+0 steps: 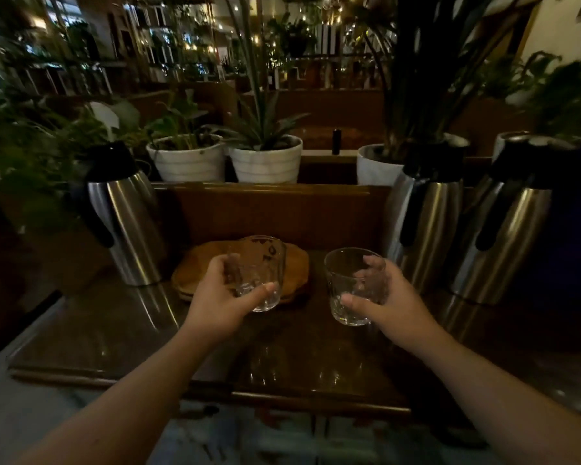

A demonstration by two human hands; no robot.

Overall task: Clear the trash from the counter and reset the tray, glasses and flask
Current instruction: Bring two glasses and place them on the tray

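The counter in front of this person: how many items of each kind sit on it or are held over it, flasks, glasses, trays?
Steel flasks with black handles: 3, one on the left, two on the right
Clear drinking glasses: 2, one in the left hand, one in the right hand
Round wooden trays: 1
Total: 6

Tray (195, 268) between left flask (128, 216) and two right flasks (426, 226), potted plants (265, 159) behind.
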